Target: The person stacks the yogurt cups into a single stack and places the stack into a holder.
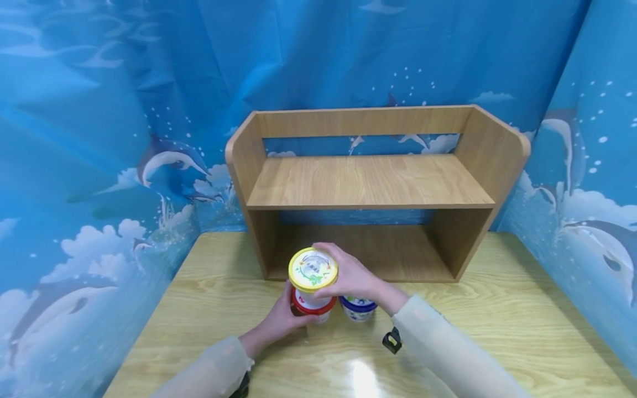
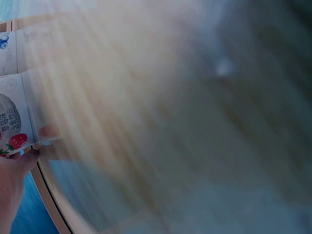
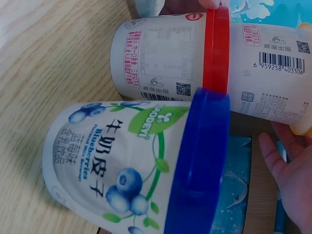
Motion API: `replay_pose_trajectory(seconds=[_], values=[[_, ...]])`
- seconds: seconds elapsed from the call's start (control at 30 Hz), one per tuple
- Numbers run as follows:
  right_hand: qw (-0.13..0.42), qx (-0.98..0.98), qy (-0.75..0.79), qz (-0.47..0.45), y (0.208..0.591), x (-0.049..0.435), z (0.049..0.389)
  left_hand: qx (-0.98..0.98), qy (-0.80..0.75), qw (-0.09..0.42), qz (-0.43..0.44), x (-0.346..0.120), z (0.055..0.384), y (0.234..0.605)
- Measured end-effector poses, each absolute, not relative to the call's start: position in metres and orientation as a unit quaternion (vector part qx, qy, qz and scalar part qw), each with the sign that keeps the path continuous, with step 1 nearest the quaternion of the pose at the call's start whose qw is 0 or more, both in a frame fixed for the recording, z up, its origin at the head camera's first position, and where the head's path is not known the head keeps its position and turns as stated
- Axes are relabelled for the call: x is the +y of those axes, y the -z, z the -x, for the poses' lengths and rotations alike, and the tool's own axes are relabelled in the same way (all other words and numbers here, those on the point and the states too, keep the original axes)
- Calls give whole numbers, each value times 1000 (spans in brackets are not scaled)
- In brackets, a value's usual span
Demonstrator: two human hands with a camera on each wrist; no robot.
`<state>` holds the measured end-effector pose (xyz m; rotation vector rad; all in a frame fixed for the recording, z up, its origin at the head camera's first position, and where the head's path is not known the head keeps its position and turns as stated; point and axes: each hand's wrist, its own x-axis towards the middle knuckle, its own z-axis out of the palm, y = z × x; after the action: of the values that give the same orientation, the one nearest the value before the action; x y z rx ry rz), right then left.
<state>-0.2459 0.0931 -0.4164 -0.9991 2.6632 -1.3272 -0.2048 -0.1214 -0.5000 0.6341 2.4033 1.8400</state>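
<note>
My right hand [image 1: 350, 273] grips a white cup with a yellow lid [image 1: 312, 269] by its lid. Its base stands against the red lid of a second white cup [image 3: 161, 56], one above the other. Around the side of that red-lidded cup, my left hand [image 1: 278, 318] curls its fingers and thumb. Strawberries are printed on the cup [image 2: 12, 112] in the left wrist view. Just to the right stands a blue-lidded cup [image 3: 122, 165] with blueberries printed on it, which neither hand holds. It sits upright on the table below my right wrist.
Behind the cups stands a two-tier wooden shelf [image 1: 370, 179] with raised side panels. All of this is on a light wood-grain table [image 1: 209, 309]. Blue sea-print curtains [image 1: 149, 83] hang behind and along both sides.
</note>
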Motion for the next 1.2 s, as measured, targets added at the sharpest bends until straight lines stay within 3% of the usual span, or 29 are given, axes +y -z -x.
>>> replay_pose_trajectory(seconds=[0.53,1.2], values=[[-9,852,418,315,422,101,242,770,-606,48,-194,-124,213,516],[-73,842,453,282,439,172,223,777,-602,47,-180,-124,213,517]])
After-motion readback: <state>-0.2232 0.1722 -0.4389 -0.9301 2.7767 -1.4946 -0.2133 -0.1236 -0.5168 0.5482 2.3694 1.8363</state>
